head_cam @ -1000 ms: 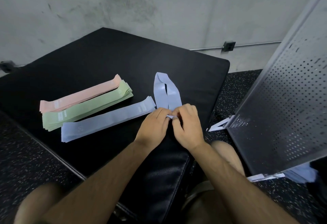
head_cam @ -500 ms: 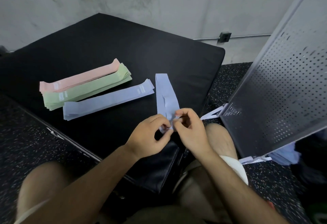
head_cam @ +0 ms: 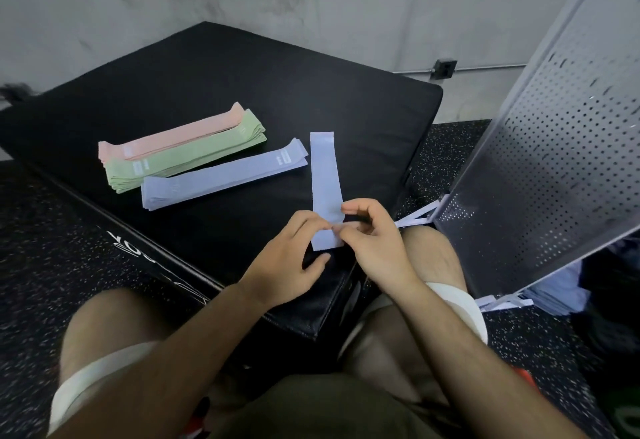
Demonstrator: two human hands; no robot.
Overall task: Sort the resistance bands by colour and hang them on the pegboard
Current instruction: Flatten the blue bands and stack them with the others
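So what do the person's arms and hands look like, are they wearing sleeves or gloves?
No gloves and no sleeves in view: both forearms are bare down to the wrists. The left hand and right hand have nothing on them, with no rings, watch or bracelets that show. The fingers are bare too.

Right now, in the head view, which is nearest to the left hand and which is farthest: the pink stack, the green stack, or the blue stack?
From the left hand:
1. Blue stack, on the mat, up-left of the hand.
2. Green stack, just behind the blue.
3. Pink stack, farthest back.
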